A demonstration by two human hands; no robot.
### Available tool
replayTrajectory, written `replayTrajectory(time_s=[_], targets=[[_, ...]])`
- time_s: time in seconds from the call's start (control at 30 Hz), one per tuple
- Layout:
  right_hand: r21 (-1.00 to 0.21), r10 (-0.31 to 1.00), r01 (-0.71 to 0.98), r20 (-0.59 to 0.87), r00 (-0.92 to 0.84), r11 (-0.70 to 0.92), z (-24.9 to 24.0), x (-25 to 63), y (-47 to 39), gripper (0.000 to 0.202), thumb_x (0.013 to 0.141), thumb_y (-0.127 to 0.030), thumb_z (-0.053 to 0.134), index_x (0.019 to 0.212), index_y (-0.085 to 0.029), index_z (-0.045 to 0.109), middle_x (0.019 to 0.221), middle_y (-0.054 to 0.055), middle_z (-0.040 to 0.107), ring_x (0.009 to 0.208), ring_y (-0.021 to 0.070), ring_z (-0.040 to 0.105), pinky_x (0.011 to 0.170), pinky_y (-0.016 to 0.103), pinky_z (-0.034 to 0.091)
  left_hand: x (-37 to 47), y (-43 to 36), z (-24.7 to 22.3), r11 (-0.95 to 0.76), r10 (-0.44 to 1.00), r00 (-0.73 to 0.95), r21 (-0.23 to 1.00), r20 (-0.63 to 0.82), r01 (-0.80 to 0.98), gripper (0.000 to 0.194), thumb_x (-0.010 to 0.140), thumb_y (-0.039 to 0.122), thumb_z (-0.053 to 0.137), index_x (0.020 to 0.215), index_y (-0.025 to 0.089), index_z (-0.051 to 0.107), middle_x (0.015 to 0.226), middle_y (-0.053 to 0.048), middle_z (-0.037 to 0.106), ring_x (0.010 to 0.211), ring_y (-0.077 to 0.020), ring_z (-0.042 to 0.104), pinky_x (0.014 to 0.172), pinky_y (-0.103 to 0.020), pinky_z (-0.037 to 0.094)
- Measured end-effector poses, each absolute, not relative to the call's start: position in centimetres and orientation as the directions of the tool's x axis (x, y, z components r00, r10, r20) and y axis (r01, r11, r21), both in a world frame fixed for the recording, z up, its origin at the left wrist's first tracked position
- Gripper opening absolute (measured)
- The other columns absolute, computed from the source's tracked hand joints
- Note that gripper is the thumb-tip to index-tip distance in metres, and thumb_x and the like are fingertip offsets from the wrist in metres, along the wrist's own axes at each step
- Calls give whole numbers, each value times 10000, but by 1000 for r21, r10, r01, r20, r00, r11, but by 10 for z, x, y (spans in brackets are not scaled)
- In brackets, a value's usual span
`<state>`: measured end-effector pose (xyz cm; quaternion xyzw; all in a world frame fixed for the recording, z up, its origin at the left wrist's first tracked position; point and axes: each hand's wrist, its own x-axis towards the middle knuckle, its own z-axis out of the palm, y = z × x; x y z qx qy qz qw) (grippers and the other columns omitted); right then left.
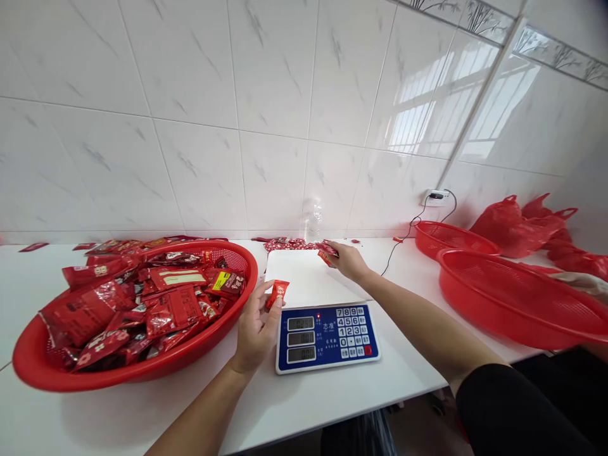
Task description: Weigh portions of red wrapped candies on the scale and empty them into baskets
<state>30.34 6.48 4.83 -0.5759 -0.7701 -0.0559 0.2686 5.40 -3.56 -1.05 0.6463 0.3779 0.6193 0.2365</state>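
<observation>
My left hand (259, 326) pinches a small red packet (279, 292) just left of the scale's white pan (304, 278). Over the pan's back right corner, my right hand (346, 259) is closed on another red packet (327, 256). The scale's blue panel (327, 339) faces me, with a keypad and three displays. Several red packets (173, 310) fill a big red basket (247, 253) on the left.
Small packets (285, 244) and a clear bottle (313, 218) stand behind the scale by the tiled wall. Red baskets (513, 304) and red plastic bags (517, 228) are at right. A black cord (398, 244) runs from a wall socket (436, 197).
</observation>
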Motion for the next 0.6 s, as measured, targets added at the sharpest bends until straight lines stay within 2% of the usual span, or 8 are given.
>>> replayTrajectory(time_s=[0.17,0.27,0.33,0.43,0.6], targets=[[-294,815,910,575,-77,293,76,335,58,305,913,-325,439,1174,-260,583,968,16,710,824,182,647,702,257,452,53,-36,-9,-597,786,-58,780,616,189,412,877,353,559,1255,210,477,1224,-122,597,871,-186,672,796,-360,570],[-309,786,931,617,40,195,91,382,49,314,895,-350,469,1158,-235,594,992,55,698,849,206,637,723,292,457,53,-34,-11,-592,787,-76,784,612,185,426,871,361,568,1259,211,475,1267,-133,568,900,-198,668,793,-365,573],[-325,768,942,624,144,88,95,420,39,322,890,-362,474,1157,-223,590,977,79,692,841,223,633,715,318,457,54,-33,-11,-591,788,-84,787,610,175,434,866,365,575,1260,211,478,1276,-136,560,990,-227,648,800,-365,572],[-365,751,926,584,308,-96,94,473,22,309,913,-379,430,1109,-206,595,876,99,686,757,213,635,652,317,444,55,-32,-12,-600,783,-87,784,617,161,440,861,360,584,1263,212,480,1284,-133,554,1092,-255,606,809,-356,570],[-384,761,852,411,502,-355,73,528,2,326,926,-377,405,1067,-162,604,830,142,679,750,211,649,618,314,409,55,-30,-12,-605,776,-88,776,625,178,450,857,346,594,1270,209,480,1219,-120,598,1040,-242,628,804,-350,572]])
